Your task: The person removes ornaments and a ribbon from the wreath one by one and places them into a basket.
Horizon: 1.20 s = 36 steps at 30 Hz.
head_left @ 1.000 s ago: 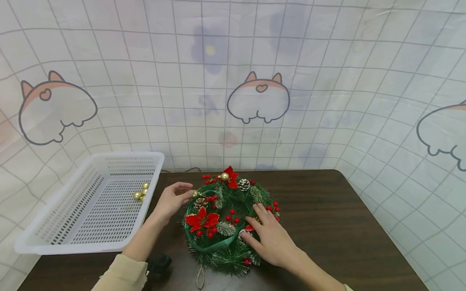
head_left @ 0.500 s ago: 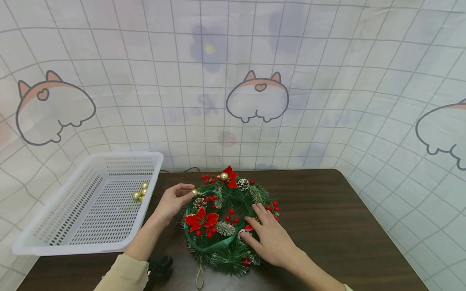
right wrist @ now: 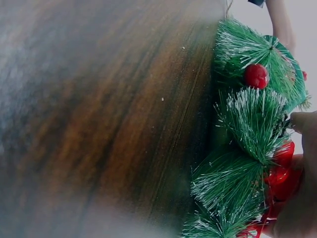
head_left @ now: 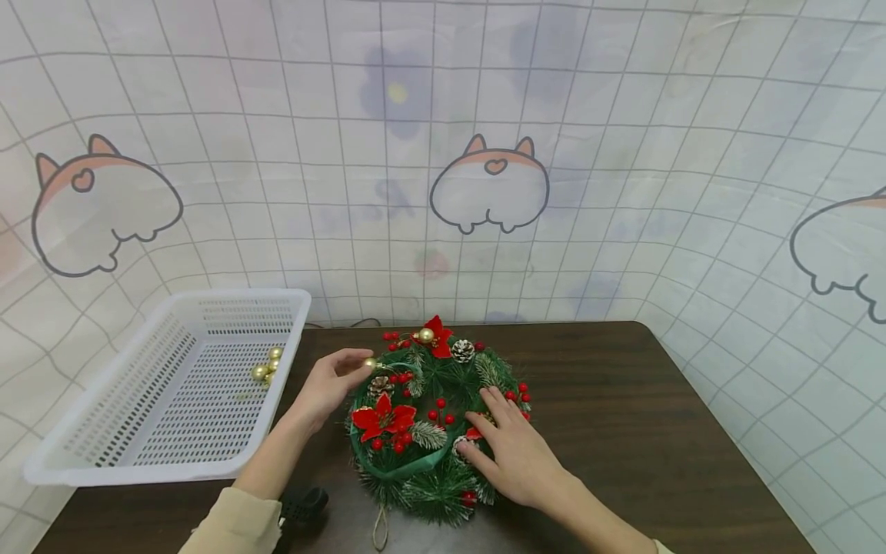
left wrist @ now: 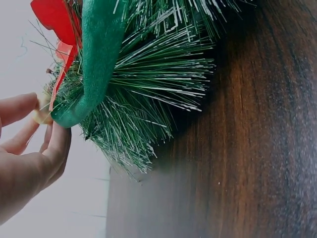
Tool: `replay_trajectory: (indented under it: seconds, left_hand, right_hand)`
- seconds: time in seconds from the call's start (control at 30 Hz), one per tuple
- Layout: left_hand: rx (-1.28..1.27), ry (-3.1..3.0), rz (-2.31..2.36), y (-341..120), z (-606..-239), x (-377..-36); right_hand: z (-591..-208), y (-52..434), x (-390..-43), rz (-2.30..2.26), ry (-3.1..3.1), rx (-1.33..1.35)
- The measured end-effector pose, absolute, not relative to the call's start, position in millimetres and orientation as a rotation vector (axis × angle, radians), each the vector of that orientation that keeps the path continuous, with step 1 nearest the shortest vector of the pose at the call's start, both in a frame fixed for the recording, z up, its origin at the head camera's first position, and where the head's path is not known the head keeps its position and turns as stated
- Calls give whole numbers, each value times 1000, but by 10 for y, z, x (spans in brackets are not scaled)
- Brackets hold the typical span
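Note:
A green Christmas wreath (head_left: 439, 492) lies on the dark wooden table, dressed with red poinsettias (head_left: 383, 419), pinecones (head_left: 463, 351), red berries and a green ribbon (head_left: 408, 468). At its upper left edge my left hand (head_left: 332, 388) pinches a small gold bauble (head_left: 371, 364) between thumb and fingers. In the left wrist view that bauble (left wrist: 42, 110) sits beside the green ribbon (left wrist: 96, 64). My right hand (head_left: 515, 454) rests with spread fingers on the wreath's right side, over a partly hidden red flower. Another gold bauble (head_left: 425, 335) sits at the wreath's top.
To the left stands a white plastic basket (head_left: 291, 338) holding several gold baubles (head_left: 261, 372). A black object (head_left: 304, 504) lies by the left sleeve. The wreath's twine loop (head_left: 380, 529) hangs toward the front. A patterned curtain (head_left: 484, 269) rises behind the table.
My left hand, with the gold bauble, has shifted very slightly up and right along the wreath's edge. The right hand and the wreath stay in place.

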State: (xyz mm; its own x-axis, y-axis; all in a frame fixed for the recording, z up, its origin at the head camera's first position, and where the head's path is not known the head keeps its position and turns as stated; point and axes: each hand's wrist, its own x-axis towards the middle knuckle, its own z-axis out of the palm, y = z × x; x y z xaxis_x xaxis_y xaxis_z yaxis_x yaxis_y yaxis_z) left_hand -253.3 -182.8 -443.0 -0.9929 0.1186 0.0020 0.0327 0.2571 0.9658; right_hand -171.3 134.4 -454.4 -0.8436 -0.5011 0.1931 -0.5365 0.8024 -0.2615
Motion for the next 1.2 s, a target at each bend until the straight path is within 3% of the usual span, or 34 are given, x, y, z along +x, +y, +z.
replay_trajectory:
  seconds: [0.5, 1.2]
  left_hand:
    - [353, 2616, 1801, -1807, -4307, -2397]
    - [428, 2624, 1720, -1694, -4269, -2315]
  right_hand:
    - [-4539, 1341, -1714, 480, -2875, 827]
    - [-4542, 1341, -1714, 488, -2881, 828]
